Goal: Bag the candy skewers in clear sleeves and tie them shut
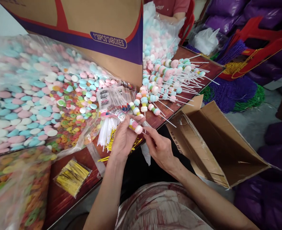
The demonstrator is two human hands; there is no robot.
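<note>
A marshmallow and gummy skewer (138, 129) lies across my left hand (124, 137), whose fingers are wrapped round it. A clear printed wrapper (118, 113) appears to cover the skewer's far end; how far it reaches along the candy I cannot tell. My right hand (159, 147) pinches the near end by the stick, just beyond the last marshmallow. Beside my left hand lie white sticks (104, 131) and loose yellow twist ties (110, 143). Just beyond is a stack of printed clear bags (113, 95).
Finished-looking candy skewers (172, 76) are piled at right. Loose marshmallows (33, 111) and gummy rings (70, 123) spread leftward on plastic. A large carton (83, 28) stands behind; an open cardboard box (217, 143) sits below the table's right edge. Another person (172, 9) sits opposite.
</note>
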